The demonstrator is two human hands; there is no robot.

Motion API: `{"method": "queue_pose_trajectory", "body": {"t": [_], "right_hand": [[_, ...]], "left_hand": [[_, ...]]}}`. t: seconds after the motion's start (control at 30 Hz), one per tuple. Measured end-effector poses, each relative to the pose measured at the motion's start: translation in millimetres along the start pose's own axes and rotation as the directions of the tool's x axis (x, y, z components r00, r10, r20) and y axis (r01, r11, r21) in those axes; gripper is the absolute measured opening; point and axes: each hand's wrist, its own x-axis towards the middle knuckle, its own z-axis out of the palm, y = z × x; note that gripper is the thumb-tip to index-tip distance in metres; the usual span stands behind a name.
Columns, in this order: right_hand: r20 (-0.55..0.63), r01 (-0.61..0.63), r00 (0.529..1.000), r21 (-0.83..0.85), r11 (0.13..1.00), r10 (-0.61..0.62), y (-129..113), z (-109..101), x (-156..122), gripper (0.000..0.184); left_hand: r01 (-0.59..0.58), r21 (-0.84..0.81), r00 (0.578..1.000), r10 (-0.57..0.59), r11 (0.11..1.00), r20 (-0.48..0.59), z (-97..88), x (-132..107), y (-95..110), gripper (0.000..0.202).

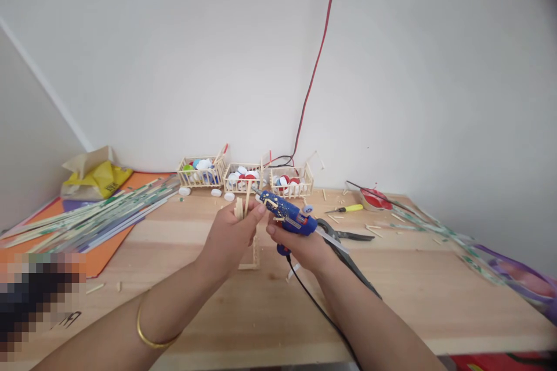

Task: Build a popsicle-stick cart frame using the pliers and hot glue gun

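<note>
My right hand (300,243) grips a blue hot glue gun (285,210), its nozzle pointing up and left. A clear glue stick (333,240) sticks out of the gun's back, and a black cord hangs below. Closed fingers of my left hand (230,235) hold several short wooden sticks (239,208); one longer stick (248,197) stands upright close to the nozzle. Whether nozzle and stick touch, I cannot tell. Beneath my left hand, partly hidden by it, a small wooden stick frame (249,266) lies on the table.
Along the wall stand three stick carts (201,173) filled with bottle caps. Long sticks (108,208) and a yellow bag (98,179) lie left. At right are a yellow-handled knife (350,208), black scissors (354,236), a red container (376,199) and wrapped strips (456,243). A red-black cable (319,58) hangs down.
</note>
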Motion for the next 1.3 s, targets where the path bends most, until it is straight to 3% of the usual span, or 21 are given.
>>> {"method": "queue_pose_trajectory", "body": {"t": [0.2,0.33,0.53,0.77,0.93,1.1,1.2,1.3], "right_hand": [[-0.063,0.044,0.996,-0.167,0.985,-0.056,-9.7,-0.7,1.7,0.023],[-0.117,0.150,0.975,-0.281,0.948,-0.189,-8.6,-1.5,4.8,0.015],[-0.079,0.422,0.866,-0.412,0.807,-0.493,0.0,-3.4,7.6,0.005],[-0.042,0.506,0.803,-0.482,0.716,-0.595,5.1,-6.4,11.0,0.005],[-0.043,0.442,0.858,-0.445,0.779,-0.511,-0.5,-6.1,8.4,0.005],[-0.136,0.236,0.946,-0.328,0.915,-0.293,-6.4,-5.0,6.4,0.017],[-0.160,0.154,0.965,-0.290,0.945,-0.206,-8.0,-5.6,6.0,0.021],[-0.168,0.146,0.965,-0.294,0.945,-0.201,-8.1,-4.8,5.4,0.022]], "left_hand": [[0.046,-0.129,0.998,-0.042,0.991,0.037,2.4,0.8,1.9,0.025],[0.060,-0.052,0.998,-0.058,0.997,0.031,0.3,0.8,0.2,0.025],[0.136,-0.005,0.987,-0.135,0.991,0.087,-3.7,-0.2,0.3,0.026],[0.211,-0.056,0.973,-0.205,0.976,0.109,-5.1,0.9,5.4,0.033],[0.212,-0.089,0.973,-0.201,0.973,0.114,-4.3,1.9,4.5,0.033],[0.185,-0.055,0.981,-0.181,0.981,0.066,-4.3,2.8,0.5,0.029],[0.163,-0.045,0.985,-0.160,0.986,0.066,-6.3,2.2,1.8,0.028],[0.156,-0.045,0.984,-0.151,0.987,0.095,-8.0,2.0,3.6,0.028]]}}
